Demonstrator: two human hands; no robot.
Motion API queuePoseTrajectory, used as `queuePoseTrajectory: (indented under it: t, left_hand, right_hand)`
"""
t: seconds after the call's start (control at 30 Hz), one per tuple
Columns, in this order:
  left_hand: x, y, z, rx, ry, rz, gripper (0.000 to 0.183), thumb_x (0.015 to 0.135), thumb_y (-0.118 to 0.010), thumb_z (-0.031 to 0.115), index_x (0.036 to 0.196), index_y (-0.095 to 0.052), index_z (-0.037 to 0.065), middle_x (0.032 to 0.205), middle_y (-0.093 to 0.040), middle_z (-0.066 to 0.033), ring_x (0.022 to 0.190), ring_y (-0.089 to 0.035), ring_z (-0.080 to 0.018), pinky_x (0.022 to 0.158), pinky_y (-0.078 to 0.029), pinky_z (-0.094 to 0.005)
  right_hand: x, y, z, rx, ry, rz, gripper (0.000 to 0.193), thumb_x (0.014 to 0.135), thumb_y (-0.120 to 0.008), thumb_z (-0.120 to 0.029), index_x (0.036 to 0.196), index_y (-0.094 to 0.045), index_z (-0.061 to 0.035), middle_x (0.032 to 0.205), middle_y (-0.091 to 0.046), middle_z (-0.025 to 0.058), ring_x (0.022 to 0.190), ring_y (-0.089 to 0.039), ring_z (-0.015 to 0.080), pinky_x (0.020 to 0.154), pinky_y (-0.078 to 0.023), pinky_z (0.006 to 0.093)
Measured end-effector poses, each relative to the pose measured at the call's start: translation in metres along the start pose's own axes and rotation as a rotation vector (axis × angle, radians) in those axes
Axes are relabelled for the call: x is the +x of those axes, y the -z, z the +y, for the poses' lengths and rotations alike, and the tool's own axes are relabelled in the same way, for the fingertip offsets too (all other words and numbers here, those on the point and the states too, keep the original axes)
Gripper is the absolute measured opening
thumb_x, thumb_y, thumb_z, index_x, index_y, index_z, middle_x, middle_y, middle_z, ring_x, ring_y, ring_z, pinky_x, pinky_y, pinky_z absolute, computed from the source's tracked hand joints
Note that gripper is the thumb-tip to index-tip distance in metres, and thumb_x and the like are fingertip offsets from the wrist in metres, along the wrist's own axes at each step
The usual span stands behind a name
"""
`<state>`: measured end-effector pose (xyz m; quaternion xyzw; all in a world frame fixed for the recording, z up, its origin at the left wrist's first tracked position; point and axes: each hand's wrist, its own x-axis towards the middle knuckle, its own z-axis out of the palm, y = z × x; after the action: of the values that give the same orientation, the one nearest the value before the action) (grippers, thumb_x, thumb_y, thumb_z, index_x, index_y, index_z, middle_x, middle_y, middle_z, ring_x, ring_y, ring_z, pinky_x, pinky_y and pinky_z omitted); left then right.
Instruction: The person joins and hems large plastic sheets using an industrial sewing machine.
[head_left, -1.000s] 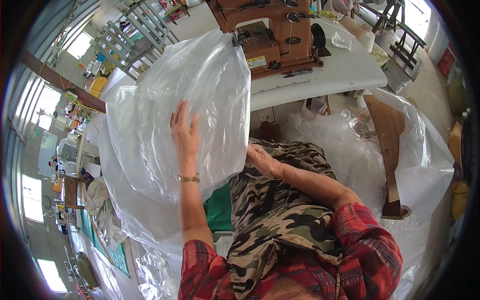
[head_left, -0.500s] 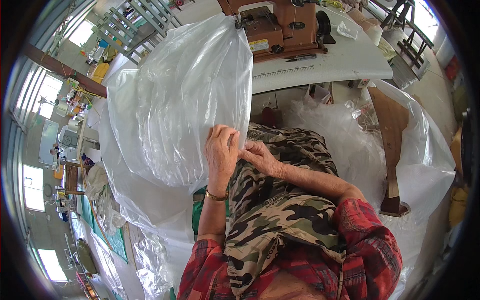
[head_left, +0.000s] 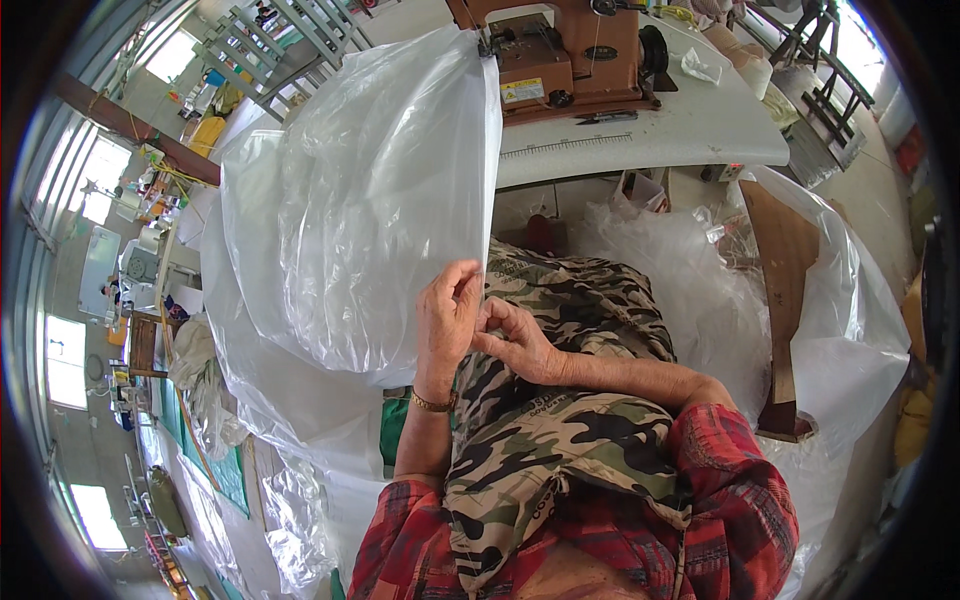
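Pinching, head view: left hand (head_left: 448,315) nearly closed, apparently on the edge of the plastic sheet (head_left: 370,200), which runs from the sewing machine (head_left: 535,65) on its near side. Right hand (head_left: 518,342) curled, also nearside of the machine; hold hidden, cannot tell. Change: left hand moved from sheet's face to edge; edge judged better controlled.

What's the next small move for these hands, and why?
Perhaps draw the plastic sheet gently straight along its right edge: the left hand and right hand are close together there, creases show across it, and its far end reaches the sewing machine.
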<state>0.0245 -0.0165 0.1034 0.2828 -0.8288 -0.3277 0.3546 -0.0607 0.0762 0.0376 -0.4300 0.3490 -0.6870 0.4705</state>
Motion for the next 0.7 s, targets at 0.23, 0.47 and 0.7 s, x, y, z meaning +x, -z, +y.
queuePoseTrajectory:
  t: [0.23,0.47,0.7]
  left_hand:
    - [-0.005,0.002,-0.005,0.013,0.019,-0.02,0.011,0.09,-0.064,0.006,0.095,-0.063,-0.004,0.079,-0.061,-0.0059,0.067,-0.053,-0.0133,0.063,-0.045,-0.027]
    - [-0.018,0.006,-0.015,-0.042,0.11,0.015,0.009,0.086,-0.067,0.003,0.094,-0.068,-0.002,0.075,-0.059,-0.0046,0.06,-0.048,-0.0088,0.055,-0.041,-0.0255]
    - [-0.028,0.015,0.016,-0.036,0.133,0.171,0.024,0.092,-0.061,0.004,0.115,-0.066,0.0,0.076,-0.062,-0.0026,0.057,-0.049,-0.007,0.052,-0.041,-0.0235]
  right_hand:
    - [-0.002,0.001,0.001,-0.474,0.114,0.007,0.017,0.088,-0.065,-0.009,0.094,-0.05,-0.0026,0.084,-0.059,0.0072,0.078,-0.059,0.0194,0.076,-0.049,0.0335]
    - [0.004,0.006,0.005,-0.693,0.264,-0.14,0.019,0.086,-0.065,-0.008,0.1,-0.053,-0.003,0.091,-0.06,0.0116,0.086,-0.061,0.0284,0.082,-0.048,0.038]
    - [0.086,0.058,0.019,-0.206,0.207,0.498,0.019,0.099,-0.054,-0.013,0.114,-0.049,-0.0014,0.1,-0.059,0.0059,0.087,-0.058,0.0121,0.076,-0.05,0.0278]
